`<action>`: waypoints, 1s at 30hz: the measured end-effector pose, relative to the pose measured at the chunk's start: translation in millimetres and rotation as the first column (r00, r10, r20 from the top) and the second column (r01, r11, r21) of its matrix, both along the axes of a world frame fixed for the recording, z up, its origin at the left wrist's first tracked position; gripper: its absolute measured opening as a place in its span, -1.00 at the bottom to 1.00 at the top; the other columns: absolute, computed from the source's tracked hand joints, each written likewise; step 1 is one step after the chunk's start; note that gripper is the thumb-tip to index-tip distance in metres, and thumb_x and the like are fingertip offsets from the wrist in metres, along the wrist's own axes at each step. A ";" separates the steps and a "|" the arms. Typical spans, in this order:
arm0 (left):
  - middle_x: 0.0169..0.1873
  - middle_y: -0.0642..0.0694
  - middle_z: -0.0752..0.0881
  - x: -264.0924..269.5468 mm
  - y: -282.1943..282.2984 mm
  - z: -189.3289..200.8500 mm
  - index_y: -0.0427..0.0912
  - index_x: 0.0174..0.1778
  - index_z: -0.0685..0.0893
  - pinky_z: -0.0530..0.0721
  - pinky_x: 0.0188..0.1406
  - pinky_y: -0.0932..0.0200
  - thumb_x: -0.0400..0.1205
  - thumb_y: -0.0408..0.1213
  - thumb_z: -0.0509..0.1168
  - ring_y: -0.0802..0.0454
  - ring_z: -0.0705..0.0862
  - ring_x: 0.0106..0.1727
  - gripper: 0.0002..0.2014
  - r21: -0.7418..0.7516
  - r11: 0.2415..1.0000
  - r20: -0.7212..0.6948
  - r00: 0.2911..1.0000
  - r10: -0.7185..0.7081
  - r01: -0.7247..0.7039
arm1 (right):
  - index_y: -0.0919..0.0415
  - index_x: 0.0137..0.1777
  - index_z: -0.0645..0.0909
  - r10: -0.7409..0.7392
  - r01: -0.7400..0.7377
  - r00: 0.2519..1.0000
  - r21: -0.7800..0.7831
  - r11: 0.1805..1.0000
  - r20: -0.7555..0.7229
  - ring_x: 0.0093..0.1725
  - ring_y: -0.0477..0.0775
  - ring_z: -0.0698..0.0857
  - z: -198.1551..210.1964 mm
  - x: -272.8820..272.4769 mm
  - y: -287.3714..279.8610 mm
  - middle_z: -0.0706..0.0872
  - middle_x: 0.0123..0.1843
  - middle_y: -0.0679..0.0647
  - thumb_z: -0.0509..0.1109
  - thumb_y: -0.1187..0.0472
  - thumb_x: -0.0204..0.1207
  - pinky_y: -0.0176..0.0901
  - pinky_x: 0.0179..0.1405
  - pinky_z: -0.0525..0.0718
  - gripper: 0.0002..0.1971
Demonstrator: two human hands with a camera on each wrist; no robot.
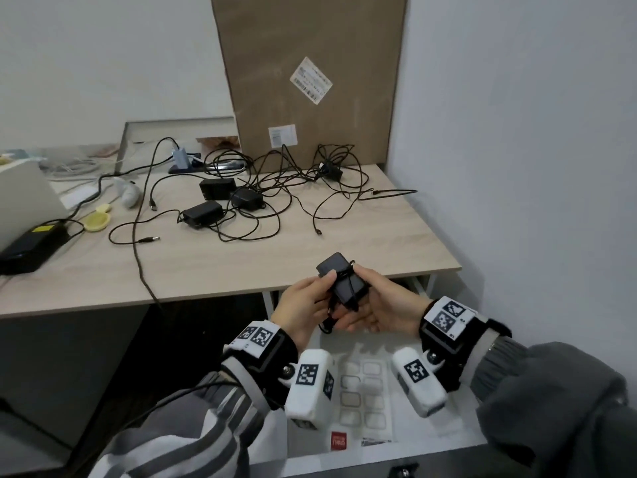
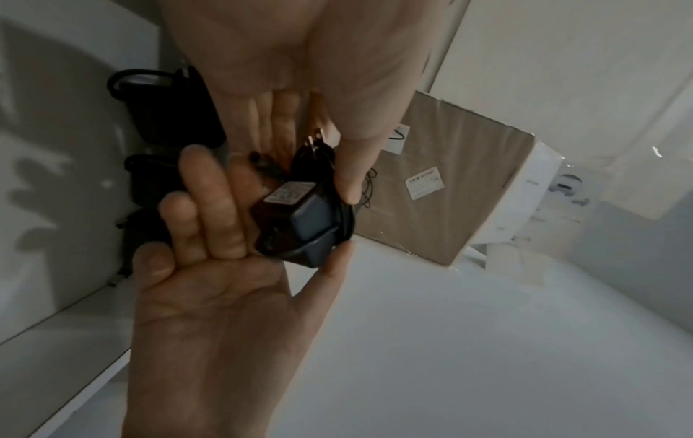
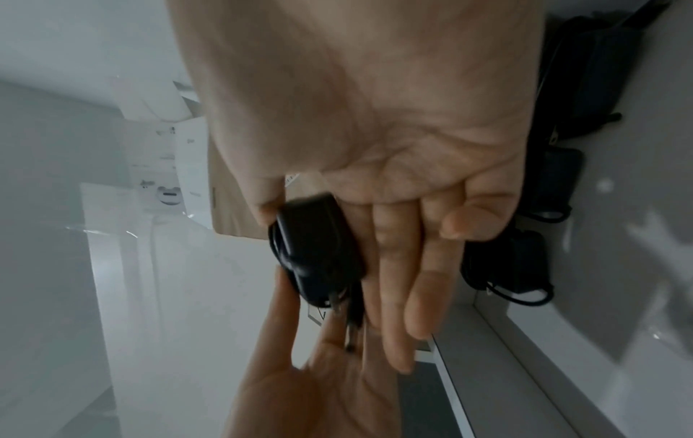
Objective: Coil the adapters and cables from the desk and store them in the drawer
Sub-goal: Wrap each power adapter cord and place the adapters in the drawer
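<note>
Both hands on one black adapter [image 1: 342,279], held above the open drawer [image 1: 348,453] just off the desk [image 1: 220,260] front edge. My left hand [image 1: 303,310] pinches it, thumb on one end, fingers under. My right hand [image 1: 382,307] grips the other side, thumb on top. Its cable [image 1: 351,288] is wrapped around the body. Three wrapped adapters [image 2: 157,166] already sit in the drawer. More adapters [image 1: 220,198] and loose cables [image 1: 293,188] lie tangled on the desk, cardboard box [image 1: 310,77] behind them.
</note>
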State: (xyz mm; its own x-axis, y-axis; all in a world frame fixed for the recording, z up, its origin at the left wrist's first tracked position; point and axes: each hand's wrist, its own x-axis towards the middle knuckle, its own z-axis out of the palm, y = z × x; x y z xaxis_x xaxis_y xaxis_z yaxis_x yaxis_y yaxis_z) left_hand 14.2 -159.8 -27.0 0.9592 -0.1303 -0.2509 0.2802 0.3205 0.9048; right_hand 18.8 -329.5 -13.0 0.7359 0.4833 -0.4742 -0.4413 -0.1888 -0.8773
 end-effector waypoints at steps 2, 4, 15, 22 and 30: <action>-0.09 -0.21 0.81 0.6 8.4 -2.2 -0.31 0.13 0.70 0.70 -0.14 0.17 0.55 -0.20 0.46 -0.03 0.76 -0.16 -0.69 0.061 0.998 0.008 1.000 -0.019 0.019 | 0.26 0.07 0.73 0.046 -0.046 0.999 -0.019 0.999 -0.010 -0.23 0.02 0.69 -6.8 4.7 -6.8 0.80 -0.04 0.23 -0.12 -0.52 0.42 -0.20 -0.34 0.38 -0.10; -0.25 -0.12 0.81 -2.6 16.4 -5.8 -0.30 0.06 0.72 0.65 -0.19 0.18 0.52 -0.25 0.48 0.07 0.73 -0.32 -0.74 0.125 0.988 -0.005 0.996 -0.087 0.087 | 0.22 0.00 0.73 0.009 -0.009 0.999 -0.010 1.000 -0.035 -0.25 0.03 0.65 -15.8 7.5 -11.6 0.81 -0.13 0.16 -0.16 -0.52 0.42 -0.17 -0.37 0.31 -0.11; -0.52 -0.11 0.45 -6.8 20.5 -31.7 -0.18 -0.40 0.61 0.43 -0.27 0.09 0.49 -0.29 0.53 -0.01 0.42 -0.46 -0.77 0.339 0.936 -0.206 0.978 -0.024 0.095 | 0.22 -0.12 0.68 -0.437 0.440 0.895 -0.018 0.898 0.089 -0.55 -0.17 0.54 -40.7 12.5 -29.6 0.78 -0.39 0.00 0.23 0.05 0.66 -0.30 -0.58 0.21 -0.70; -0.45 -0.12 0.56 22.5 20.7 -17.3 -0.26 -0.28 0.56 0.50 -0.37 0.12 0.41 0.00 0.55 -0.10 0.57 -0.37 -0.59 0.798 0.602 -0.058 0.997 0.055 0.013 | 0.25 -0.11 0.69 -0.477 0.489 0.867 -0.056 0.871 0.148 -0.56 -0.15 0.49 -39.5 7.7 -31.7 0.75 -0.42 0.01 0.33 0.25 0.55 -0.35 -0.66 0.22 -0.88; -0.44 -0.08 0.65 43.3 12.7 -21.6 -0.23 -0.38 0.63 0.49 -0.41 0.21 0.58 -0.02 0.34 -0.01 0.60 -0.38 -0.64 0.967 0.169 -0.172 0.978 -0.116 0.190 | 0.26 -0.09 0.71 -0.477 0.487 0.866 -0.038 0.872 0.150 -0.52 -0.13 0.48 -42.5 5.2 -35.0 0.77 -0.36 0.06 0.35 0.26 0.54 -0.36 -0.71 0.23 -0.88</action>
State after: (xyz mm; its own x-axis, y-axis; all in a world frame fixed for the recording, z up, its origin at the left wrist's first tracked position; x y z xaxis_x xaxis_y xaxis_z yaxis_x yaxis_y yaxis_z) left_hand 57.6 -147.1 -48.6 0.9343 0.1123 -0.3383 0.2600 -0.8640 0.4313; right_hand 23.9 -364.5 -55.5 0.9262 0.0204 -0.3764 -0.3752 -0.0469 -0.9258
